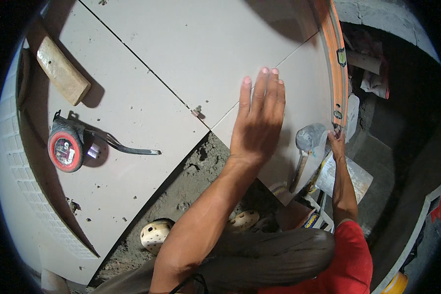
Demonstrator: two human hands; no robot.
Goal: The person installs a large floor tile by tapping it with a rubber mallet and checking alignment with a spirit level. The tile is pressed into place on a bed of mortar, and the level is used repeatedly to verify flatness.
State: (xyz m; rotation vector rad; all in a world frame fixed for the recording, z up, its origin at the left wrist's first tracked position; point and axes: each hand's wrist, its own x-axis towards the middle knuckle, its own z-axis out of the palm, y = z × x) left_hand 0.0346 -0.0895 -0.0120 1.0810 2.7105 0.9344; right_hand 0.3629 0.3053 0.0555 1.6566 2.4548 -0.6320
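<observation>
My left hand (259,110) lies palm down on a large pale floor tile (289,105), its fingers stretched out across the joint with the neighbouring tile. At the right edge of the tiles, my right hand (336,139) grips the near end of a long orange spirit level (337,59), which stands on edge and bends with the lens. Between the two hands, a rubber mallet (311,137) with a grey head and a wooden handle rests on the tile. A small tile spacer (196,112) sits at the joint left of my left hand.
Wet grey mortar (201,166) lies below the tile corner, with my perforated clogs (157,235) on it. Leftward are a red-and-black tape measure (65,149), a wooden block (63,71) and a tilted tile with a gridded back (29,171). A whitish bucket (350,179) stands by my right forearm.
</observation>
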